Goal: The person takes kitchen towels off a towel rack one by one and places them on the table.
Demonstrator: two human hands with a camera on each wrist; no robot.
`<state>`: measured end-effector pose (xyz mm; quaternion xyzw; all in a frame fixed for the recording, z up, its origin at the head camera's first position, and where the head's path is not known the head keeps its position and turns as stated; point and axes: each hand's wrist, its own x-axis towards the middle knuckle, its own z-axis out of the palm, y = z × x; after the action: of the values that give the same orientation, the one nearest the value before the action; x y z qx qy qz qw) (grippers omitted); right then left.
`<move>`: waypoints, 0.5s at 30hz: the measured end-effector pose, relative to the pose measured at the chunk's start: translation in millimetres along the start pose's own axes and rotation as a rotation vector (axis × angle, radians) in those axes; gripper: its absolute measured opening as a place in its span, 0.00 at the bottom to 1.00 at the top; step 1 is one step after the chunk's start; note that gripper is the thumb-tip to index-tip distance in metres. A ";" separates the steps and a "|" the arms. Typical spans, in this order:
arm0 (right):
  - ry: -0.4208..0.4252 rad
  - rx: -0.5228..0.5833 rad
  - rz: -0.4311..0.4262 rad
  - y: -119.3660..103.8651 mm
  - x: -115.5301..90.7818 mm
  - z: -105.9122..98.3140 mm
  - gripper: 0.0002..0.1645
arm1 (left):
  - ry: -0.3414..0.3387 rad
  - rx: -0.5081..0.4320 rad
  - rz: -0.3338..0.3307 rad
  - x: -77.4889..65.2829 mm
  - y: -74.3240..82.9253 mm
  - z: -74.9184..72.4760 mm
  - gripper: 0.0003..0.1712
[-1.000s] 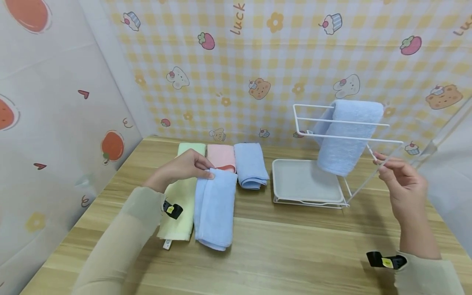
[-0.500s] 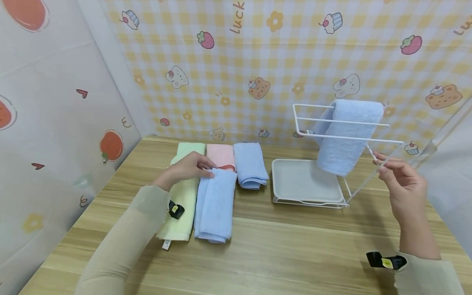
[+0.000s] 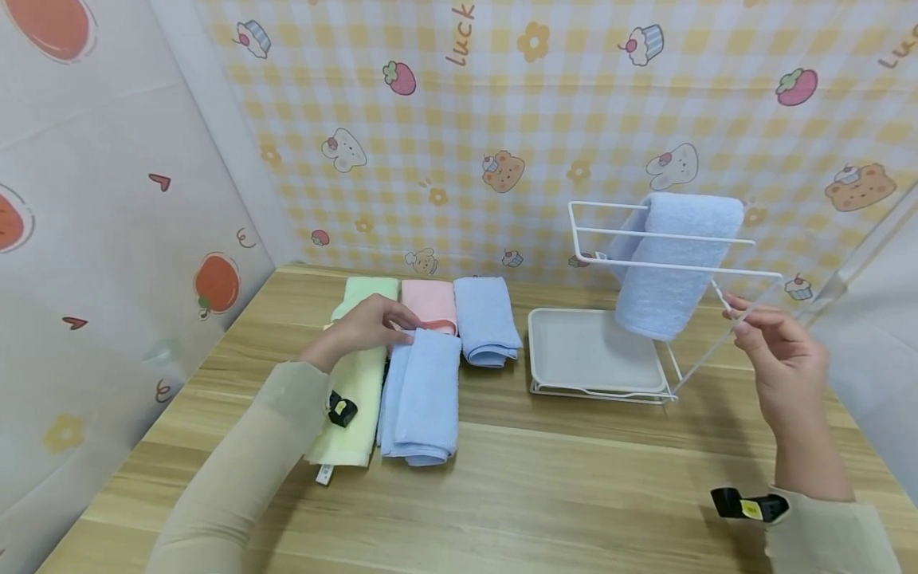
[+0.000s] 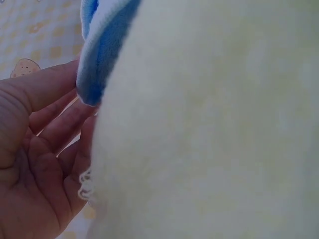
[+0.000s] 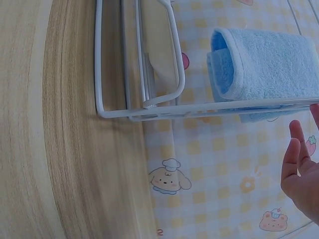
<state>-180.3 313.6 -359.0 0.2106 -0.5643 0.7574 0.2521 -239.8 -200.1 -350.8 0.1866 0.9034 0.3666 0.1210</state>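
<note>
My left hand (image 3: 369, 323) pinches the upper left corner of a folded blue towel (image 3: 430, 391) in the head view. In the left wrist view, the thumb lies against the edge of this blue towel (image 4: 102, 55), and a blurred pale yellow towel (image 4: 209, 129) covers much of the picture. At the right, my right hand (image 3: 789, 363) grips the slanted side wire of a white wire rack (image 3: 674, 265) with thumb and fingers. Over the rack's top bars hangs another blue towel (image 3: 670, 295). The right wrist view shows the fingertips (image 5: 294, 144) close to the wire.
A grey tray (image 3: 595, 351) sits in the rack's base. Behind the left hand lie a pink towel (image 3: 430, 299) and a folded blue towel (image 3: 489, 319). A yellow-green towel (image 3: 355, 406) stretches left of them on the wooden table (image 3: 559, 494). A patterned cloth wall (image 3: 466, 215) stands behind.
The lower end of the pinched blue towel has drawn up and shifted slightly right. My left hand has moved a little right, then held its place. The right hand stays on the rack.
</note>
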 end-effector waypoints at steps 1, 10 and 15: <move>-0.001 -0.001 -0.002 0.0 0.1 0.2 0.08 | 0.001 -0.003 0.002 -0.8 0.6 -0.5 0.15; -0.024 0.028 -0.019 0.6 0.5 0.3 0.09 | 0.041 0.001 0.027 -0.2 -3.1 -3.2 0.13; -0.019 0.016 -0.009 -0.4 0.5 0.1 0.09 | 0.059 -0.040 0.039 2.0 -2.4 -8.8 0.14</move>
<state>-180.4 313.7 -358.4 0.2225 -0.5596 0.7587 0.2485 -245.3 -206.3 -346.4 0.1910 0.8951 0.3924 0.0910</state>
